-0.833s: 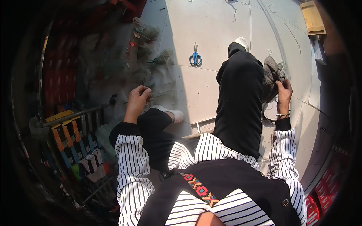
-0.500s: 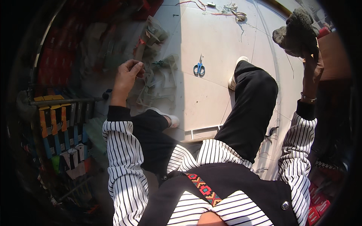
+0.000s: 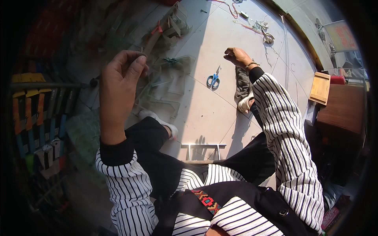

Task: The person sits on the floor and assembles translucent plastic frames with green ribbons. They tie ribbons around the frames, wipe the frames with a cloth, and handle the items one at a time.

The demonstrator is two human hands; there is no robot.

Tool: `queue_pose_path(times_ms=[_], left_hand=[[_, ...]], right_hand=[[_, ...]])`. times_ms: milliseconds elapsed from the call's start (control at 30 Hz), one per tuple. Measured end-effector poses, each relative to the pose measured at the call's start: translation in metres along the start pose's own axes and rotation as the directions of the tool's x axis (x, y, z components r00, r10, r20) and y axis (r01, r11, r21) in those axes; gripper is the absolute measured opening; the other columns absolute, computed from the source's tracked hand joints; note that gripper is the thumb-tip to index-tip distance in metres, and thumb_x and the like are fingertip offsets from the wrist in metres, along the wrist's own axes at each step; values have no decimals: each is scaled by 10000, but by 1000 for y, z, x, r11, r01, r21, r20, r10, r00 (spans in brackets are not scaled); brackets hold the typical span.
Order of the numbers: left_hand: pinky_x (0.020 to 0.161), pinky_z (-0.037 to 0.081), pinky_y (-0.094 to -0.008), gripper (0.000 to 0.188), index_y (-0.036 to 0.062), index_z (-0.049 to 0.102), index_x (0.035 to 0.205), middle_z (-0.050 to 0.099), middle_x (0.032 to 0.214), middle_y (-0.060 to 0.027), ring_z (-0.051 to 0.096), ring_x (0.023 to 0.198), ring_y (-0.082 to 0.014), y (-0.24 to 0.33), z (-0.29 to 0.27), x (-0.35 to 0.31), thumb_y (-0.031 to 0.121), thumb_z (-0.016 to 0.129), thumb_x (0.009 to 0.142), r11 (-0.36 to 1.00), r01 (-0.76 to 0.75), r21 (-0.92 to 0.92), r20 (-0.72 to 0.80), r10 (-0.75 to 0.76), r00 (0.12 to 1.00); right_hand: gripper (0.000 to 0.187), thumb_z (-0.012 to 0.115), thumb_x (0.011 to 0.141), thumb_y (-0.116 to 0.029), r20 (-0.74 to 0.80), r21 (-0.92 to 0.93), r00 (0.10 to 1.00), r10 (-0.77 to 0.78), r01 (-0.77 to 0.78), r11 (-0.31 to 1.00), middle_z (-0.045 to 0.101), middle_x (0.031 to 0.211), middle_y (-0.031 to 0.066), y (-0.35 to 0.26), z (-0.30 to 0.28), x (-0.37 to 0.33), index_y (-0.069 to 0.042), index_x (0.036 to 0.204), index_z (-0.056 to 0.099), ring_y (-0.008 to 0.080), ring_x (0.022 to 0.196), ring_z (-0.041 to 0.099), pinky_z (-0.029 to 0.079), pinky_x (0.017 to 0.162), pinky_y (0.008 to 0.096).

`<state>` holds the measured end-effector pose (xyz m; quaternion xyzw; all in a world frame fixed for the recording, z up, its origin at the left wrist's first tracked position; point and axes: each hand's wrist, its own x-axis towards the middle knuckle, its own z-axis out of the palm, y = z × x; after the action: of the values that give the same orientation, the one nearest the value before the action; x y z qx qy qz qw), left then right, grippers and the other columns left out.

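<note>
Grey cloth point(image 3: 243, 83) is lain on the tiled floor point(image 3: 204, 114), touched by the right hand point(image 3: 237, 57), its grip curled shut. Blue scissors point(image 3: 213, 80) lie just beside, bare tile around. A thin wire point(image 3: 151, 39) is pinched by the left hand point(image 3: 118, 84).

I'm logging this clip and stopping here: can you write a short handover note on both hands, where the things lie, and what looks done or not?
Left hand: raised, fingertips pinched on something thin; what it is cannot be made out.
Right hand: stretched out over the tiled floor, closed, just above a grey cloth lying by the white shoe; touching or not, unclear.
Blue-handled scissors: on the floor, untouched, left of the cloth.
Clear plastic pieces: heaped on the floor beyond the left hand.
Small metal stool: between the legs.
Done: nothing can be judged finished. Left: cloth and scissors not yet picked up.
</note>
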<state>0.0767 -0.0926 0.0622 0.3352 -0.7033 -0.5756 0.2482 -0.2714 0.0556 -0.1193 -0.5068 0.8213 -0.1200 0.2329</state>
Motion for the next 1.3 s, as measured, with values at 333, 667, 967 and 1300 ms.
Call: queue_pose_path(times_ms=[333,667,967,1300], left_hand=[[728,471,-280,217,-24,596,977,624,842,-102,605,789,-168,30,1,-33,111,637,812,984,38,172,-83,-24,996],[720,461,-283,244,-43,580,980,617,848,-122,601,769,-187,37,14,-32,134,624,819,977,48,210,20,-54,998],[668,463,-304,183,-22,585,957,615,781,-114,603,739,-203,26,24,-29,112,618,836,982,-63,176,19,61,998],[737,406,-335,283,8,584,998,591,858,-108,568,798,-237,27,48,-39,159,673,776,921,-187,342,542,-30,840]], right_hand=[[392,520,829,-192,-32,-245,997,-68,58,968,551,1151,85,-120,178,99,-124,1212,481,259,1148,466,301,951,570],[136,473,805,-110,-102,-217,987,-125,101,971,625,818,88,-71,170,85,-105,889,580,266,867,589,388,787,434],[290,675,751,-301,10,-205,992,125,-120,971,630,918,88,-61,148,52,-96,934,581,283,911,594,440,740,441],[320,593,796,-237,-51,-323,999,-13,-4,946,622,937,81,-109,199,73,-83,1072,548,266,943,577,424,809,449]])
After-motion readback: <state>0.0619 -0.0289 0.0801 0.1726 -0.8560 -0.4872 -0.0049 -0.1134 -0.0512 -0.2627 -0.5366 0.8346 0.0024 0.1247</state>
